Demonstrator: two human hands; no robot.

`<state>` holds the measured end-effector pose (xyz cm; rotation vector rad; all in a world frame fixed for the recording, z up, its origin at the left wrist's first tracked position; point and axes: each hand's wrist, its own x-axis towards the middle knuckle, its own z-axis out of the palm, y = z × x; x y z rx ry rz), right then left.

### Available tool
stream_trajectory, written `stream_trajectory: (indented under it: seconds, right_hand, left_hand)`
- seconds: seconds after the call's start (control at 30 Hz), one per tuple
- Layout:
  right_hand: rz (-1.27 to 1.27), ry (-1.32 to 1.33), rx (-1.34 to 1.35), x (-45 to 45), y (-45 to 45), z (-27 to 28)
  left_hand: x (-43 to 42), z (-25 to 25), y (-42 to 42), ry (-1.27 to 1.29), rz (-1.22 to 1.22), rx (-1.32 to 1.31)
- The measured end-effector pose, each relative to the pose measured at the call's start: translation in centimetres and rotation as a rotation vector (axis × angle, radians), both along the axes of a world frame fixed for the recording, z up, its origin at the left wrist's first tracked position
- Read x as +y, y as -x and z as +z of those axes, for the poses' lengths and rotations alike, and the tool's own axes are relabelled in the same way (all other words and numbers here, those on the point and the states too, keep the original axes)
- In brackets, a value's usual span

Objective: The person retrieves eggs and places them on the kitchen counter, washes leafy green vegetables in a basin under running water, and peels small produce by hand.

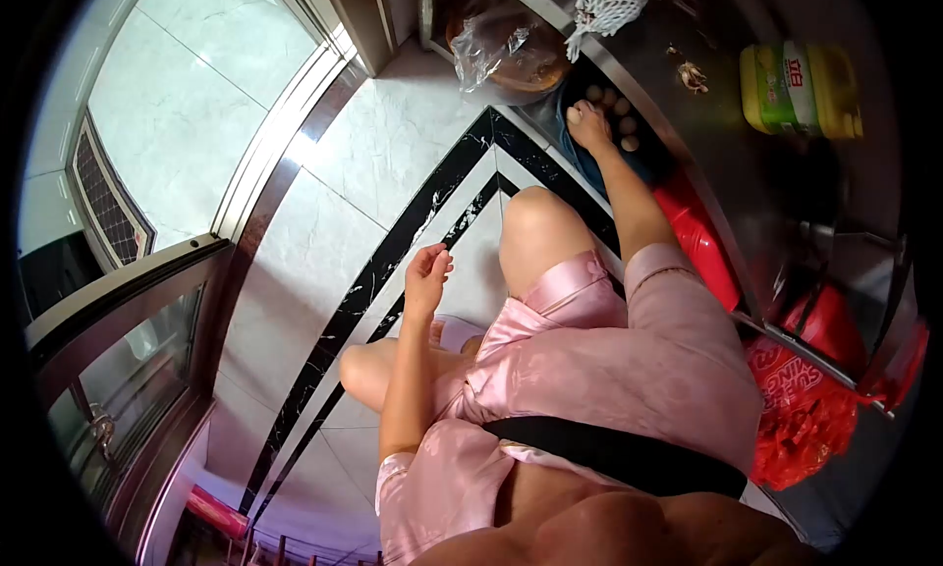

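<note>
In the head view, the right hand [589, 126] dips into a blue container [589, 171], upper right of centre, fingers bent beside round, egg-like things [628, 125]; whether they grip one, I can't tell. A light, cupped hold would suit. Mid-frame, the left hand [429, 269] hangs half-curled, seemingly empty.

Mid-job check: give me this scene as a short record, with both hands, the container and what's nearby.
right hand: reaching into the blue container; grip unclear
left hand: over the floor, loosely curled, nothing visible in it
blue container: holds round brownish items, possibly eggs
metal surface: yellow jug, white netting
beside container: clear plastic
</note>
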<state>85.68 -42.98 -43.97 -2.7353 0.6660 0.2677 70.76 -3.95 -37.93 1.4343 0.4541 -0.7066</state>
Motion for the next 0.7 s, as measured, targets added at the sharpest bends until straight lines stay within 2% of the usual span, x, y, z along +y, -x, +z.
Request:
stream_trajectory:
  seconds: [0.07, 0.13, 0.37, 0.53, 0.7]
  right_hand:
    - [0.006, 0.018, 0.004, -0.1, 0.4, -0.2]
    - [-0.120, 0.029, 0.070, 0.6, 1.0, 0.0]
    - [-0.109, 0.068, 0.104, 0.1, 2.6, 0.4]
    - [0.053, 0.029, 0.124, -1.2, 2.6, -0.2]
    - [0.068, -0.010, 0.075, -1.4, 3.1, -0.2]
  left_hand:
    - [0.1, 0.2, 0.3, -0.005, 0.002, 0.000]
    - [0.3, 0.4, 0.5, -0.012, 0.031, 0.005]
    - [0.6, 0.4, 1.0, -0.020, 0.081, 0.025]
    - [0.1, -0.1, 1.5, -0.011, 0.092, 0.058]
    - [0.2, -1.0, 1.8, -0.006, 0.087, 0.065]
